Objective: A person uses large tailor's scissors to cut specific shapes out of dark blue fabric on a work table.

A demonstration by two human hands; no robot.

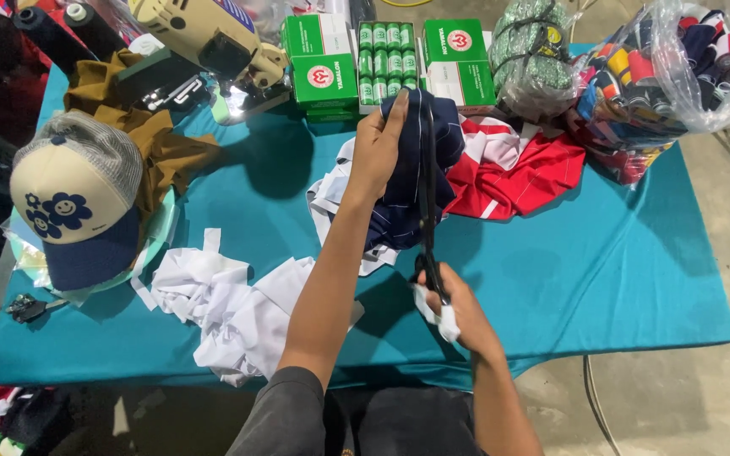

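Observation:
My left hand [378, 148] holds up a piece of dark navy pinstriped cloth [407, 181] above the teal-covered table [601, 270]. My right hand [454, 304], with white tape on a finger, grips the handles of long black scissors [427, 194]. Their blades point away from me and run up along the navy cloth, near my left fingers. A red and white striped cloth [513, 173] lies just right of the navy piece. White fabric scraps [230, 308] are heaped at the near left.
A cream and navy cap [73, 203] with flower prints rests at the left beside brown cloth [158, 148]. At the back stand green boxes [323, 63], green thread spools [386, 55], a cream machine [204, 38] and a plastic bag of coloured spools [669, 67].

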